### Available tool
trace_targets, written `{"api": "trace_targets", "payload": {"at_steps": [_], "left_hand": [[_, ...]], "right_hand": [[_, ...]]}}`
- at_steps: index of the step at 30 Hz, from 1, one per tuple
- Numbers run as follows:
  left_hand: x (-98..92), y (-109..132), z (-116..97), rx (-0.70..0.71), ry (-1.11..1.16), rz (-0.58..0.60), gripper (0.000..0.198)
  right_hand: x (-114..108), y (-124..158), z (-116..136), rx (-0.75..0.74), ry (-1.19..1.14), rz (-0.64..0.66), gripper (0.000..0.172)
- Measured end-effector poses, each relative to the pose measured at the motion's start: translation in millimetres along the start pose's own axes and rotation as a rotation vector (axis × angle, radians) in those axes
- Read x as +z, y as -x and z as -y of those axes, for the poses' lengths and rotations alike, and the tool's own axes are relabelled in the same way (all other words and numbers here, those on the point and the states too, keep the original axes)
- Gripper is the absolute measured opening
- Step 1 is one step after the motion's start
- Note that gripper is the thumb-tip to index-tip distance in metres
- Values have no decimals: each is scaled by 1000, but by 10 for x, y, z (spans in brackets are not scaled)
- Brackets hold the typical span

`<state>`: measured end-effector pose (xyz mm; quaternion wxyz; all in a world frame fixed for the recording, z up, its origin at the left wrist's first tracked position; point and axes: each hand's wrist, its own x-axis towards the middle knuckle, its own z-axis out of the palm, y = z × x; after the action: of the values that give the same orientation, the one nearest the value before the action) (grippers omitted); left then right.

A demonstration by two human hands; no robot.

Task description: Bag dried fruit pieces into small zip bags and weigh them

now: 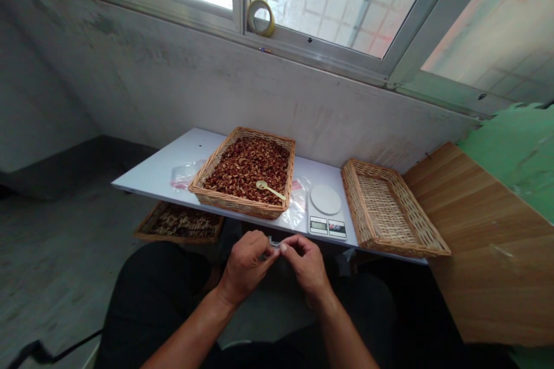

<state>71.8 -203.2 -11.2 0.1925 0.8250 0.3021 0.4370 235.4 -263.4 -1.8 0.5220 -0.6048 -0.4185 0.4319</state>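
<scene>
Forearms (190,326) rise from the bottom of the head view and lean inward, bringing both hands together above the lap, just short of the near edge of the white counter (151,167). The left hand (247,258) has its back turned up and its fingers curled, with the thumb and forefinger closed on a small piece of clear plastic (274,243). The right hand (306,262) meets it from the other side, wrist slightly bent, thumb and forefinger pinching the plastic's other end while the remaining fingers fold under. Only a narrow gap parts the two sets of fingertips, and the plastic lies across it, mostly hidden by them.

Beyond the hands, a wicker basket (237,203) holds reddish-brown dried pieces (246,164), with a pale yellow spoon (270,189) resting on top. Clear bags (296,207) lie just right of it, next to a white kitchen scale (325,200). A second wicker basket (385,207) stands farther right, near a wooden panel (493,242).
</scene>
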Motion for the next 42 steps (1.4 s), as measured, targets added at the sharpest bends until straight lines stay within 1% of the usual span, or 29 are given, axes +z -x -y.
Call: {"api": "trace_targets", "payload": {"at_steps": [5,7,9,11,13,14,16,21,23,25,29,33,35,39,42], "left_hand": [[-6,-5,-44,96,-102,81,26],[-9,4,-74,78,-67,145,18],[-18,16,-108,-19,43,203,1],[-31,27,-136,-180,169,226,17],[-43,31,-148,-329,246,220,19],[-48,30,-146,-377,261,219,17],[-58,24,-134,-409,265,225,16],[-91,7,-125,-383,205,257,13],[-100,8,-139,-393,170,250,13],[-100,17,-153,-408,119,214,14],[-60,61,-156,-413,-38,77,16],[5,108,-160,-368,-159,-32,13],[22,121,-177,-340,-192,-44,11],[21,133,-221,-279,-180,-17,12],[13,141,-238,-256,-158,-16,14]], "right_hand": [[-16,-19,-42,11,134,6,16],[-28,-34,-64,20,177,-8,16],[-42,-44,-84,19,208,-36,19],[-52,-43,-90,-2,248,-75,21],[-50,-30,-75,-41,308,-113,20],[-43,-21,-62,-60,340,-131,20],[-22,-4,-36,-82,376,-153,18],[29,24,-11,-79,373,-154,18],[40,38,-9,-110,401,-159,16],[50,56,-5,-145,443,-176,16],[93,91,-25,-149,479,-253,16],[165,104,-71,-141,446,-292,14],[193,90,-85,-111,400,-275,13],[231,31,-110,-30,234,-196,17],[264,11,-124,-21,164,-212,20]]}}
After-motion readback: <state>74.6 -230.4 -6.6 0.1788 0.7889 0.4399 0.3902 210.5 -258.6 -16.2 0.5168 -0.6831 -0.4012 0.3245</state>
